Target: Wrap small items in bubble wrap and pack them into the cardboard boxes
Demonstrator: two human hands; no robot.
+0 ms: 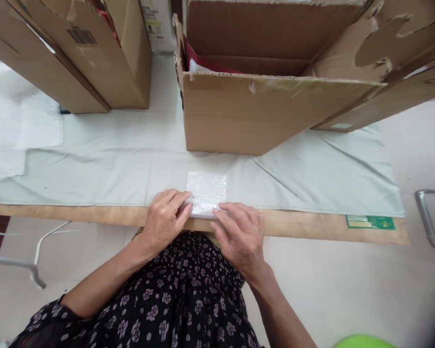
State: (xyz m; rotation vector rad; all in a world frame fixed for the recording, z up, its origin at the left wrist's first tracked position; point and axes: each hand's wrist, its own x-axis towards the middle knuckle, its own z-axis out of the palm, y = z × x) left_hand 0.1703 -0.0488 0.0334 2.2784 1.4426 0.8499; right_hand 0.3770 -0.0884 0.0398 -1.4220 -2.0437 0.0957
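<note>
A small clear bubble wrap bag (207, 189) lies flat near the table's front edge, directly in front of me. My left hand (166, 215) grips its left side, the thumb and fingers pinched together at the edge. At the lower right corner of the bag is my right hand (241, 232), its fingertips and thumb closed on the corner. Whether anything is inside the bag, I cannot tell.
An open cardboard box (239, 113) stands just beyond the bag, with something red inside. More cardboard boxes (126, 63) stand at the back left and right. Several bubble wrap sheets (7, 130) lie at the far left. A green cloth (105, 179) covers the table.
</note>
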